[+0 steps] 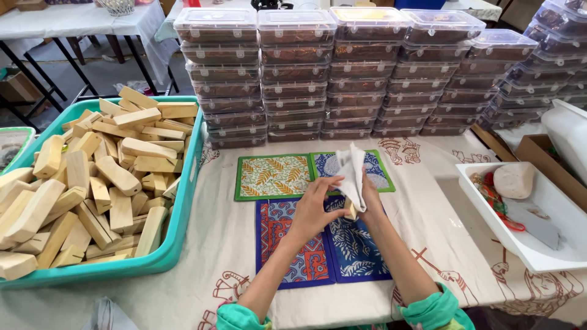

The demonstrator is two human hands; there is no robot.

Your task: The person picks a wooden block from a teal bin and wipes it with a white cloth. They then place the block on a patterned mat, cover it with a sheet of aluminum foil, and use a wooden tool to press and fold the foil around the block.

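A small pale wooden block [350, 209] sits between both hands above the patterned fabric mats [273, 176], mostly wrapped in a soft white cloth [353, 174] that sticks up toward 12 o'clock. The right hand [370, 198] has its fingers closed around cloth and block. The left hand [315, 208] curls in from 9 o'clock, fingertips touching the block's edge. At 9 o'clock, a teal plastic tub [181, 211] holds smooth, rounded wooden pieces
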